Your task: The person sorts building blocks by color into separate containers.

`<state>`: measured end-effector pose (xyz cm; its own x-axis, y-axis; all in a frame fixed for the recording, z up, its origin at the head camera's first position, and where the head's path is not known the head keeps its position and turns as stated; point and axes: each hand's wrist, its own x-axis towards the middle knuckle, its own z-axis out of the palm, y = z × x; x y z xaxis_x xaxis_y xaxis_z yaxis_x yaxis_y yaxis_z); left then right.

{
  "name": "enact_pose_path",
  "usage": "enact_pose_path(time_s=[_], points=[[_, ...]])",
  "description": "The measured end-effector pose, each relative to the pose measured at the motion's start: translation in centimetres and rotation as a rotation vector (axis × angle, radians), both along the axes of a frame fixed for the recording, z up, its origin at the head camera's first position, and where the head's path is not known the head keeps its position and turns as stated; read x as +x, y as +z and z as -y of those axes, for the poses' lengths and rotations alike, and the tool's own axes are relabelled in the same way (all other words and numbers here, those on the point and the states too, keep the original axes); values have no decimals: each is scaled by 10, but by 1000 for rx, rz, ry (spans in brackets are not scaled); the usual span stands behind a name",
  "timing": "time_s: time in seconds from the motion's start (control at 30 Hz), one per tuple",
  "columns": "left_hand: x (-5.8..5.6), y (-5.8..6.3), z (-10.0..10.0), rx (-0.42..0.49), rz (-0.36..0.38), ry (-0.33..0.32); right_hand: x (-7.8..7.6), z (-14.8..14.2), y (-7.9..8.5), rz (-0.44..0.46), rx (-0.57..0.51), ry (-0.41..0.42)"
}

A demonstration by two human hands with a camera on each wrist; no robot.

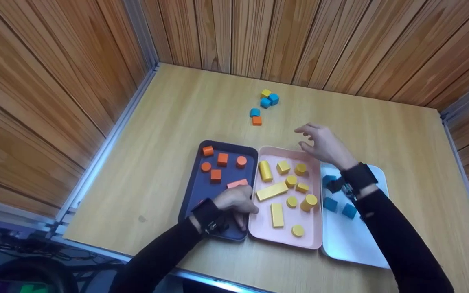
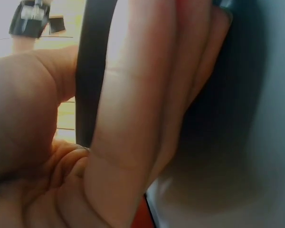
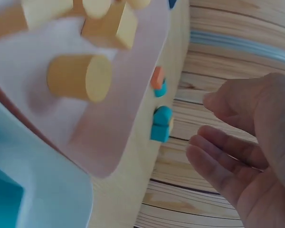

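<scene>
My left hand (image 1: 237,199) is at the right side of the navy tray (image 1: 191,191). In the left wrist view its thumb and fingers (image 2: 133,95) grip the dark tray wall (image 2: 92,61) from both sides. A long orange block (image 1: 237,184) lies partly behind this hand. My right hand (image 1: 326,144) hovers over the far right corner of the pink tray (image 1: 261,224), fingers loosely bent and holding nothing. Beyond it on the table lie an orange block (image 1: 257,121), a blue block (image 1: 255,112), two more blue blocks (image 1: 274,99) and a yellow cube (image 1: 266,93).
Several orange blocks (image 1: 215,176) sit in the navy tray, several yellow blocks (image 1: 272,191) in the pink one. The pale blue tray (image 1: 350,244) on the right contains blue blocks (image 1: 330,204), partly under my right forearm. Wooden walls (image 1: 250,36) border the table.
</scene>
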<state>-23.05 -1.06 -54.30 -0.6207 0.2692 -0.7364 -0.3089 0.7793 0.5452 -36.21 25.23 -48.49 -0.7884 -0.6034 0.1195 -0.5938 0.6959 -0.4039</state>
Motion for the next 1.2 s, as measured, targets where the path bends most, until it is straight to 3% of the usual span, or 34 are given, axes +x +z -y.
enact_pose_path(time_s=[0.17, 0.37, 0.57, 0.73, 0.93, 1.2], points=[[1, -1, 0, -7, 1, 9, -43, 9, -13, 49, 0, -3], [4, -1, 4, -16, 4, 23, -91, 29, -23, 186, 4, -80], [7, -1, 10, -20, -16, 30, -139, 56, -26, 239, 19, -86], [5, 1, 7, -9, -5, 39, -169, 67, -22, 274, 40, -103], [2, 0, 2, 13, -32, 20, -196, 71, -29, 283, 86, -132], [11, -2, 3, 52, 67, 89, -197, 83, -42, 364, 124, -164]])
